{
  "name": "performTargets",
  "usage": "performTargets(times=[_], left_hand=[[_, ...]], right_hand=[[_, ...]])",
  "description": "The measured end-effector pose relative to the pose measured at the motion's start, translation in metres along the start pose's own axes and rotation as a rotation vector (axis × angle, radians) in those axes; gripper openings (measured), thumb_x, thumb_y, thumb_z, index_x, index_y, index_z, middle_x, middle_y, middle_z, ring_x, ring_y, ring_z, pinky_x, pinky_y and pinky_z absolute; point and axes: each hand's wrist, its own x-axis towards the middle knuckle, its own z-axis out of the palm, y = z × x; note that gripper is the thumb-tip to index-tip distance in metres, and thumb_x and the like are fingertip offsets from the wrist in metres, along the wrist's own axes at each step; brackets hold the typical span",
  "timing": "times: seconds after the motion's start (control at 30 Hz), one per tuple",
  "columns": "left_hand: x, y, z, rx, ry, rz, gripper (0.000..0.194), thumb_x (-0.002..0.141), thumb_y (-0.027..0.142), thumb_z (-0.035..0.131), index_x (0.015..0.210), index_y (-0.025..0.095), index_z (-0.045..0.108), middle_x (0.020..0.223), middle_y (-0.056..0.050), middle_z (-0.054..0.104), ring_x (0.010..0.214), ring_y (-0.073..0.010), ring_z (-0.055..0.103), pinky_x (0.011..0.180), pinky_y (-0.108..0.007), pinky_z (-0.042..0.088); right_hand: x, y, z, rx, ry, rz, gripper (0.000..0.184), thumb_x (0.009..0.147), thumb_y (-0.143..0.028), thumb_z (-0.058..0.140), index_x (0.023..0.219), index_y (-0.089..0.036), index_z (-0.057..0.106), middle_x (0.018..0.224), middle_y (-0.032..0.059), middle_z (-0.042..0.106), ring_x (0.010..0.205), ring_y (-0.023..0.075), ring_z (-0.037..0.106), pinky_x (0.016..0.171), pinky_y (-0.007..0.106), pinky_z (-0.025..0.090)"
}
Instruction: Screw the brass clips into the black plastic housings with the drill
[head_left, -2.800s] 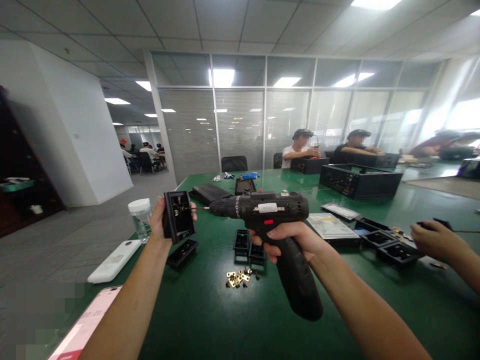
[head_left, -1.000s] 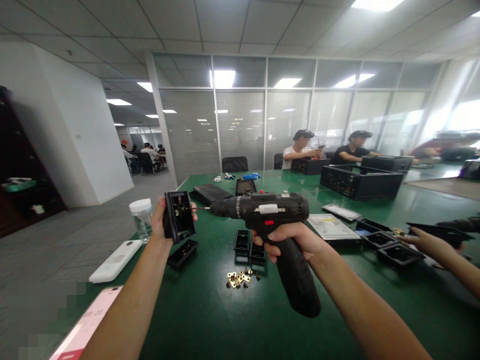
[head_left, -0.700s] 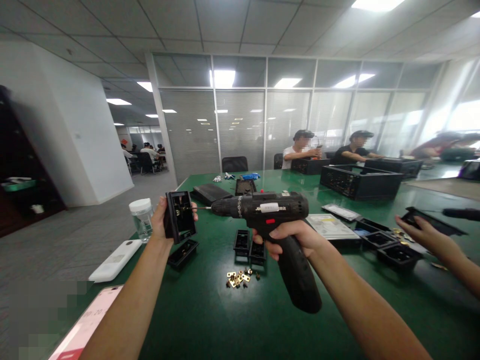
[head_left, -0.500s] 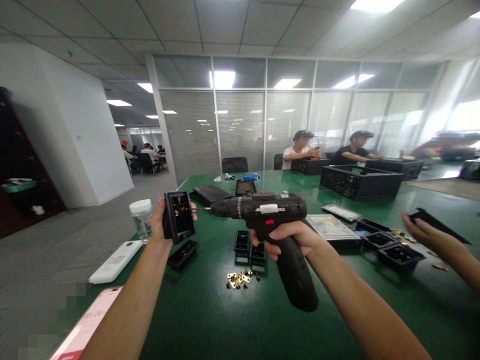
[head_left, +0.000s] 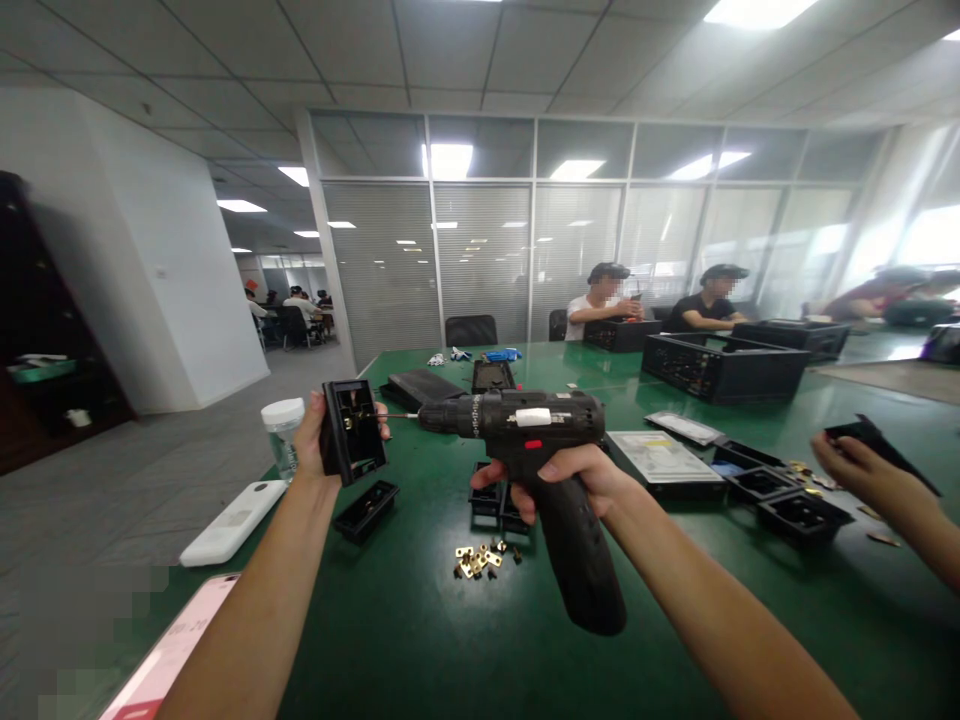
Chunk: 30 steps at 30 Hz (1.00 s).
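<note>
My left hand (head_left: 309,440) grips a small black plastic box-shaped housing (head_left: 346,462), tilted upright with its hollow side facing right. Small brass-coloured parts show inside it. In my right hand (head_left: 589,475) is a black cordless drill (head_left: 525,412), held level and pointing left; its index finger stretches forward below the body. The thin drill bit (head_left: 394,415) reaches into the housing's hollow; whether its tip touches a screw is too small to tell. Below lie brass plates and dark screws (head_left: 476,560), with another black housing (head_left: 366,510) nearby and two more (head_left: 487,495) behind my right fingers.
At left are a clear jar (head_left: 281,440), a white power-bank-like block (head_left: 232,522) and a pink-screened phone (head_left: 176,650). Another person's hand (head_left: 851,465) holds a black part at right, near more housings (head_left: 802,515). A hard drive (head_left: 664,460) and large black cases (head_left: 724,368) stand beyond.
The drill and the housing have shifted slightly left together. My right index finger has stretched out forward from the drill. The other person's hand has closed more around its black part.
</note>
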Motion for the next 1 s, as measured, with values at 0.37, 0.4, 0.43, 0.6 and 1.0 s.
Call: performTargets(times=[0.37, 0.4, 0.43, 0.6, 1.0], left_hand=[[0.001, 0.000, -0.004, 0.059, -0.085, 0.020, 0.046, 0.081, 0.055, 0.068, 0.097, 0.012, 0.071, 0.089, -0.012, 0.075, 0.073, -0.0259, 0.071, 0.062, -0.037, 0.061], [0.001, 0.000, -0.003, 0.058, -0.084, 0.021, 0.046, 0.081, 0.055, 0.068, 0.096, 0.012, 0.071, 0.088, -0.011, 0.075, 0.073, -0.0258, 0.071, 0.062, -0.037, 0.061], [0.001, 0.000, -0.003, 0.055, -0.085, 0.022, 0.045, 0.081, 0.055, 0.068, 0.095, 0.012, 0.072, 0.088, -0.011, 0.075, 0.073, -0.0258, 0.071, 0.062, -0.037, 0.061], [0.001, 0.001, -0.002, 0.035, -0.090, -0.007, 0.047, 0.079, 0.055, 0.071, 0.096, 0.011, 0.072, 0.088, -0.014, 0.075, 0.075, -0.0263, 0.072, 0.064, -0.037, 0.061], [0.000, 0.000, -0.007, 0.043, -0.045, -0.043, 0.049, 0.080, 0.056, 0.069, 0.098, 0.010, 0.071, 0.091, -0.014, 0.075, 0.077, -0.0271, 0.071, 0.064, -0.037, 0.060]], right_hand=[[-0.006, -0.003, 0.015, 0.151, 0.094, -0.022, 0.025, 0.063, -0.021, 0.066, 0.087, -0.015, 0.071, 0.092, 0.0078, 0.061, 0.055, 0.0045, 0.042, 0.056, 0.023, 0.041], [-0.007, -0.003, 0.017, 0.151, 0.103, -0.020, 0.025, 0.063, -0.022, 0.066, 0.087, -0.016, 0.071, 0.091, 0.0077, 0.060, 0.055, 0.0048, 0.042, 0.056, 0.023, 0.040], [-0.007, -0.003, 0.018, 0.145, 0.111, -0.018, 0.025, 0.062, -0.023, 0.065, 0.086, -0.016, 0.071, 0.090, 0.0078, 0.059, 0.055, 0.0053, 0.041, 0.055, 0.024, 0.039], [-0.007, -0.003, 0.019, 0.105, 0.145, -0.013, 0.023, 0.061, -0.026, 0.065, 0.082, -0.018, 0.070, 0.088, 0.0076, 0.057, 0.054, 0.0071, 0.038, 0.054, 0.026, 0.038], [-0.009, -0.003, 0.015, 0.076, 0.126, -0.010, 0.024, 0.062, -0.028, 0.068, 0.082, -0.016, 0.069, 0.084, 0.0066, 0.057, 0.054, 0.0062, 0.041, 0.054, 0.024, 0.041]])
